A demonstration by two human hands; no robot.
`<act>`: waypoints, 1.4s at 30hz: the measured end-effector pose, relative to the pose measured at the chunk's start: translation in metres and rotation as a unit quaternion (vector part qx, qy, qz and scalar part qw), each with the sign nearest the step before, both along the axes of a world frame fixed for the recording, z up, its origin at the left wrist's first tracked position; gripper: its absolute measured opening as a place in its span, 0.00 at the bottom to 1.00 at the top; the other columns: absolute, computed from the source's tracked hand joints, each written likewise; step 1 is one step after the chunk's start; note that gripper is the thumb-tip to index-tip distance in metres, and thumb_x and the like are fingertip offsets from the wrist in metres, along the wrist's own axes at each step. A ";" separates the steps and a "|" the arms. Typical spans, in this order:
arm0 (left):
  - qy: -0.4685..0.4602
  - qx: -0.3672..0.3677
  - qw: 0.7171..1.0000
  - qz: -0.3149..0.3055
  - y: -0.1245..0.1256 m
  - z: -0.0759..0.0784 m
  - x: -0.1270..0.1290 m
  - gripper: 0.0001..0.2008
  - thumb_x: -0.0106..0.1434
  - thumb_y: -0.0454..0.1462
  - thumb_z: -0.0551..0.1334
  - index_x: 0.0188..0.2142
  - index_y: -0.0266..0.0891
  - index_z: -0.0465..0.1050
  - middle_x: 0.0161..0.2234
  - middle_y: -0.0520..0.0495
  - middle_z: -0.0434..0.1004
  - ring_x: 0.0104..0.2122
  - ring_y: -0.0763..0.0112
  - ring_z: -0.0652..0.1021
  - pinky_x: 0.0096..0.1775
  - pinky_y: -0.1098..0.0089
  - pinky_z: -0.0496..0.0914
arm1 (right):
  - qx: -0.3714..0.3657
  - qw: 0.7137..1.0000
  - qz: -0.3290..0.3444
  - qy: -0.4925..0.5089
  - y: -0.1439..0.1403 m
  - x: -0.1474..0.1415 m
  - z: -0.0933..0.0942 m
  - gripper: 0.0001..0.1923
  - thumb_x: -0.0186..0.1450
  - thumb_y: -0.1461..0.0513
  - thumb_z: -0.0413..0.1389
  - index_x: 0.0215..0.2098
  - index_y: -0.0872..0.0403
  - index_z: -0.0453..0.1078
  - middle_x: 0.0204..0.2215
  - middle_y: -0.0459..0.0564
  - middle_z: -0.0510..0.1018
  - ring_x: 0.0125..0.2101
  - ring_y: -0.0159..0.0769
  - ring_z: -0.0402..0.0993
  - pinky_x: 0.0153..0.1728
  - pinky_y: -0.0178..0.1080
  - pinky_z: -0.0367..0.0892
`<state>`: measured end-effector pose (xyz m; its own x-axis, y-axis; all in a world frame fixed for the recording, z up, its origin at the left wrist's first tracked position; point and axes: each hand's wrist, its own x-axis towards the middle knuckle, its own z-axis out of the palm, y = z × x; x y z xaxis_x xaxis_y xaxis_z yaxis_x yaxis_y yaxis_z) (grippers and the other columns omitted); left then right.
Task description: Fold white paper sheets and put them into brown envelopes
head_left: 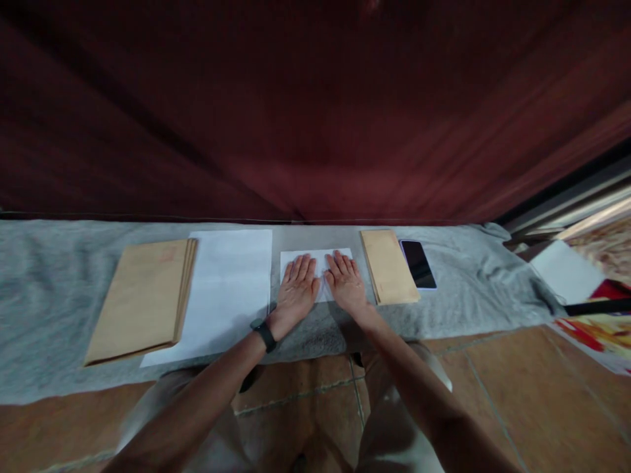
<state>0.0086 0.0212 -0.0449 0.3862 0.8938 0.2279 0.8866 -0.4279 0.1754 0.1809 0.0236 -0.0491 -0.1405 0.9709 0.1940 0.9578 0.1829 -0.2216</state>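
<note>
A small white sheet of paper, perhaps folded, lies in front of me on the grey cloth. My left hand rests flat on its left half, fingers stretched out and slightly apart. On the right half, my right hand lies flat in the same way, its fingers spread. The two thumbs come close to each other near the middle of the paper. Left of my left hand is a larger stack of white paper. Just right of my right hand sits a small pile of brown envelopes.
Larger brown envelopes overlap the white stack's left side. A phone lies beside the small envelopes. Grey cloth covers the narrow surface, backed by a dark red panel. Tiled floor shows below, with a colourful printed sheet at right.
</note>
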 end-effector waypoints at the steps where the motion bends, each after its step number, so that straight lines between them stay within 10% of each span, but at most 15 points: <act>1: -0.002 0.000 1.000 0.009 0.002 0.000 0.001 0.28 0.74 0.40 0.46 0.69 0.32 0.59 0.70 0.37 0.59 0.72 0.56 0.57 0.70 0.51 0.53 | -0.002 1.000 -0.007 0.006 0.001 -0.002 0.001 0.27 0.77 0.56 0.42 0.70 0.55 0.60 0.70 0.57 0.61 0.70 0.49 0.57 0.69 0.55 0.52; 10: 0.012 -0.020 1.000 0.005 0.010 -0.008 -0.001 0.30 0.71 0.34 0.45 0.71 0.31 0.55 0.71 0.35 0.57 0.73 0.59 0.54 0.70 0.51 0.52 | -0.006 0.996 0.079 0.048 0.001 -0.028 0.007 0.26 0.78 0.55 0.41 0.70 0.53 0.61 0.70 0.51 0.61 0.70 0.39 0.56 0.71 0.49 0.51; 42: 0.094 0.015 0.992 0.083 0.004 0.004 0.004 0.28 0.75 0.42 0.48 0.70 0.31 0.59 0.70 0.31 0.57 0.71 0.51 0.59 0.69 0.48 0.52 | 0.017 0.998 -0.040 0.037 -0.003 -0.001 -0.003 0.29 0.77 0.56 0.44 0.71 0.61 0.57 0.71 0.60 0.58 0.70 0.50 0.56 0.70 0.54 0.49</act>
<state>0.0121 0.0256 -0.0412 0.2718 0.9427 0.1934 0.9614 -0.2751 -0.0103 0.1802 0.0210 -0.0518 -0.0477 0.9710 0.2343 0.9509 0.1159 -0.2870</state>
